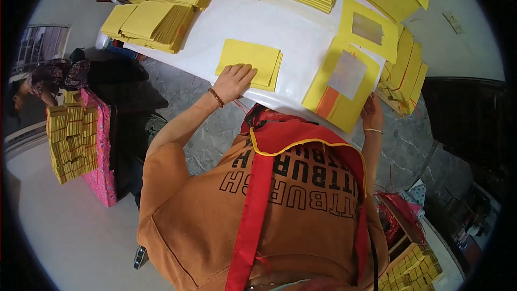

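Observation:
A small stack of plain yellow paper sheets [253, 60] lies on the white table [280, 27]. My left hand [232, 82], with a bead bracelet on its wrist, lies on the stack's near left corner, fingers curled on the top sheets. To the right is a fanned pile of yellow sheets with silver foil squares and an orange patch [344, 83]. My right hand [371, 112] grips that pile at its near right edge. My orange shirt and red apron fill the lower middle of the view.
Several taller stacks of yellow paper [156, 21] stand along the table's far and left sides, with more at the right edge [404, 73]. At the left a person [48, 78] bends over a pink box of bundled yellow paper [75, 140]. More bundles sit at the lower right [412, 269].

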{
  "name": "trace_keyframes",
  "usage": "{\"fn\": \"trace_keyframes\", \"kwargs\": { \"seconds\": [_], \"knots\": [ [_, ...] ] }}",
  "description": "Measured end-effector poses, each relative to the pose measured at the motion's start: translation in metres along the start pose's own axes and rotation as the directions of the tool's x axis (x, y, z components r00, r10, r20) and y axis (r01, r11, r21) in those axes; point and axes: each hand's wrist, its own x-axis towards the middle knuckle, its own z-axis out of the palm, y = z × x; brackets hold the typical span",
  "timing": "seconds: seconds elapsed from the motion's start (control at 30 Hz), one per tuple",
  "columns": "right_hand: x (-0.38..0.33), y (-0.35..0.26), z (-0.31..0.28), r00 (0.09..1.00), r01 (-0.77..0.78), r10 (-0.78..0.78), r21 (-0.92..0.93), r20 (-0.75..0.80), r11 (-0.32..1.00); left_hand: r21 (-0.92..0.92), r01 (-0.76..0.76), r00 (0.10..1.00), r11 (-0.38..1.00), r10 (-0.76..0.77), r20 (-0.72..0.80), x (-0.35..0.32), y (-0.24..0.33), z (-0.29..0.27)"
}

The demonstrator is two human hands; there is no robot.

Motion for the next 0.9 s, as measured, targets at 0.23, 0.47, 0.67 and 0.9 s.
{"fn": "trace_keyframes", "kwargs": {
  "seconds": [0.23, 0.47, 0.67, 0.9],
  "knots": [
    [-0.038, -0.015, 0.077, 0.827, 0.547, -0.462, -0.271, 0.320, 0.792, 0.115, 0.029, 0.981, 0.993, -0.006, -0.193, 0.017, 0.004, -0.032],
    [-0.050, 0.057, 0.182, 0.805, 0.222, 0.120, -0.482, 0.581, 0.848, 0.064, 0.002, 0.996, 0.998, 0.004, -0.094, -0.003, 0.026, 0.006],
    [-0.024, 0.103, 0.191, 0.642, 0.727, -0.070, -0.578, 0.763, 0.372, -0.329, 0.707, 0.628, 0.626, -0.770, -0.115, -0.010, -0.009, 0.021],
    [-0.032, 0.113, 0.188, 0.752, 0.571, -0.086, -0.581, 0.653, 0.580, -0.800, 0.570, 0.374, -0.187, -0.808, 0.456, -0.014, -0.044, 0.027]
  ]
}}
